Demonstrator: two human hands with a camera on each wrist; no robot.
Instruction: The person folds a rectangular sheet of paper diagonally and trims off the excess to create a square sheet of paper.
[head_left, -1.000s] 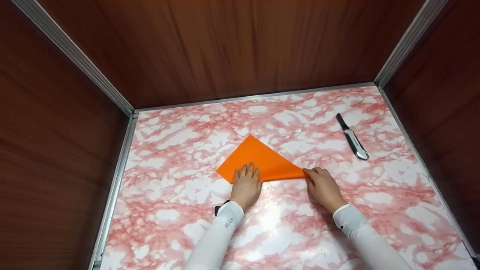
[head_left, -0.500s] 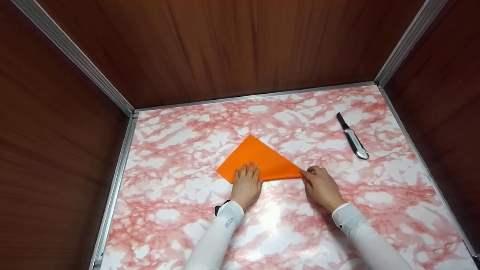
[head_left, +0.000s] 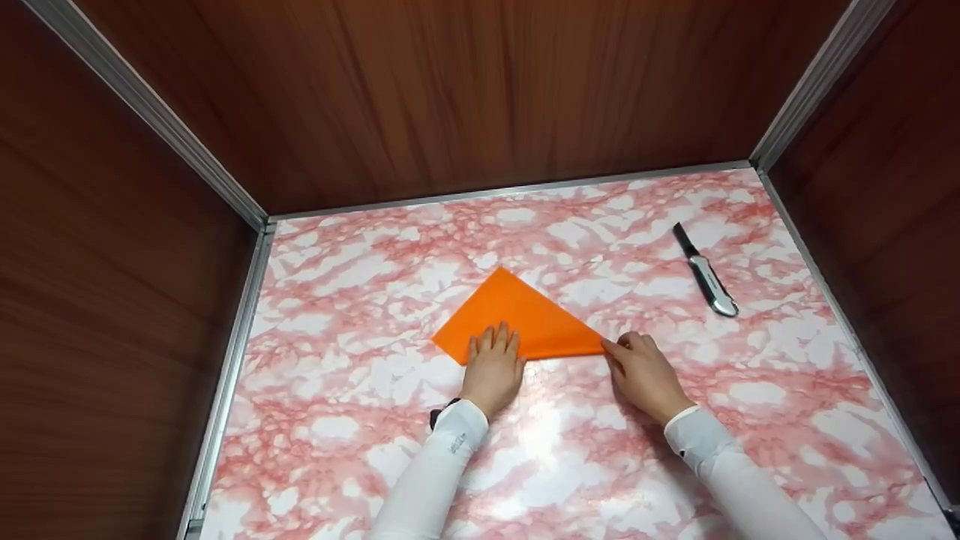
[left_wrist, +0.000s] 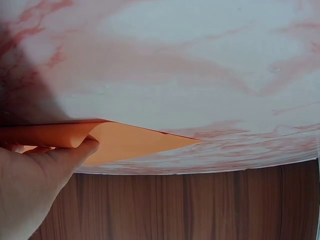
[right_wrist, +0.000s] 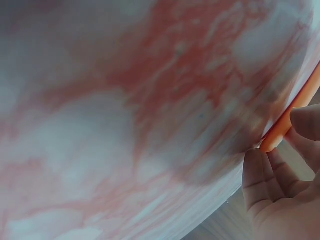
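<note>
A folded sheet of orange paper (head_left: 517, 311) lies on the table with one corner pointing away from me. My left hand (head_left: 495, 375) rests on its near edge with fingers straight and slightly spread. In the left wrist view, the thumb (left_wrist: 87, 147) touches the paper (left_wrist: 135, 140) where its folded edge curves in a loose roll. At the right-hand corner, my right hand (head_left: 646, 375) pinches the paper between thumb and fingers. Seen from the right wrist, the rolled paper edge (right_wrist: 282, 127) sits at the tips of the thumb and fingers (right_wrist: 257, 172).
A utility knife (head_left: 711, 285), its dark blade out, lies on the red-and-white marbled table (head_left: 337, 427) at the back right. Wood-grain panels (head_left: 487, 97) with metal edging stand at the back and both sides.
My right hand has shifted slightly left with the paper's right corner, then stayed nearly still. The left hand keeps its place on the paper.
</note>
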